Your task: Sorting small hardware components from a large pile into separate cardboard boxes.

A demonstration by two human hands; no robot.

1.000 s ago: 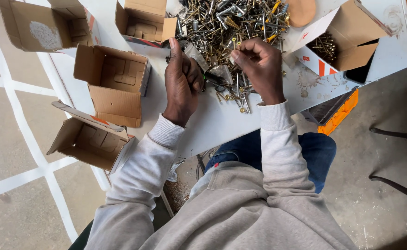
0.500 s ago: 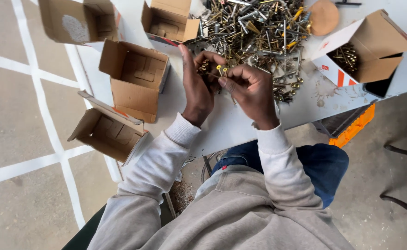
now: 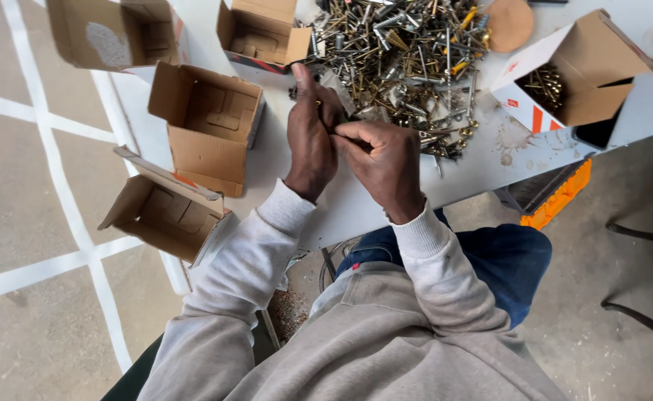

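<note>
From my view the sorting looks barely begun: the heap of screws and bolts still covers the bench, and the nearest open cardboard box shows empty. My left hand and right hand meet just below the heap, fingers curled together around something small; I cannot tell what, nor which way its long axis points.

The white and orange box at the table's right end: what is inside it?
Inside the white and orange box, a heap of small brass-coloured screws shows through the open side. The brown flaps hide the rest of the inside, so how full it is cannot be told.
</note>
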